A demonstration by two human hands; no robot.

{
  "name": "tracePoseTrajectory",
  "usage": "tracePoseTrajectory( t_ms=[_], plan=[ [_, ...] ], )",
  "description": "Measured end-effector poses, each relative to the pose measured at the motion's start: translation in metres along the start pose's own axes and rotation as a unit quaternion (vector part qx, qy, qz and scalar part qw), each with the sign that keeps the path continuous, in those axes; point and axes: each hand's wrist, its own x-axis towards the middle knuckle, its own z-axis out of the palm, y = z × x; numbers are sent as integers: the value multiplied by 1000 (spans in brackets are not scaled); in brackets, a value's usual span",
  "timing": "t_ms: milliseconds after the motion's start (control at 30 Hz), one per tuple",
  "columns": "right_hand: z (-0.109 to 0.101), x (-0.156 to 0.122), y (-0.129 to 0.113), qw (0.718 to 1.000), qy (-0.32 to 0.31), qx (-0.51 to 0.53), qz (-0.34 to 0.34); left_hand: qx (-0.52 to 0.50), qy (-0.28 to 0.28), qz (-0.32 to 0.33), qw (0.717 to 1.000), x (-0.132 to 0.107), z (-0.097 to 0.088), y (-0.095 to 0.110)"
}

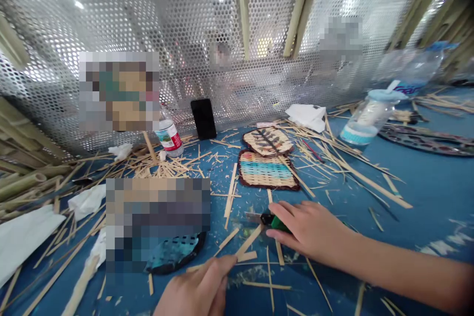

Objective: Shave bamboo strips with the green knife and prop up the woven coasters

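My right hand (309, 232) is closed round the green-handled knife (272, 220), its blade flat on the blue desk (425, 197) near the middle. My left hand (200, 289) pinches a thin pale bamboo strip (244, 246). I should hold the strip flat and cut away from my fingers.

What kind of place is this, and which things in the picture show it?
Probably a craft workbench for bamboo weaving. Bamboo strips and shavings litter the blue table, woven mats lie finished by the perforated metal screen, and the right hand rests on a green-handled knife.
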Motion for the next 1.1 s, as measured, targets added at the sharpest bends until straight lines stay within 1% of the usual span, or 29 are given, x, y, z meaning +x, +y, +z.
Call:
tracePoseTrajectory(
  t_ms=[133,267,333,400,500,600,700,800,933,1000,1100],
  plan=[
    [-4,-1,4,1000,-9,7,-2,-2,10,4,1000,3,-4,5],
    [-13,-1,12,994,-43,85,56,21,10,6,1000,4,-7,10],
    [-15,-2,16,989,-54,111,84,53,15,11,998,3,-6,9],
    [-16,-4,19,988,-52,119,88,99,18,19,995,2,-4,7],
    [-15,-6,22,991,-33,121,50,151,17,11,988,1,0,3],
    [-13,-10,23,994,-3,111,13,170,6,7,985,0,2,1],
    [-11,-12,23,995,33,92,-24,191,4,32,981,-2,3,1],
    [-11,-13,19,994,52,76,-62,212,6,58,976,-4,4,3],
    [-11,-12,13,993,60,61,-76,207,-5,90,974,-4,6,4],
    [-10,-12,12,994,70,51,-74,182,-19,80,980,-4,6,4],
    [-12,-14,11,994,78,47,-66,136,-28,27,990,-3,7,3]
  ],
)
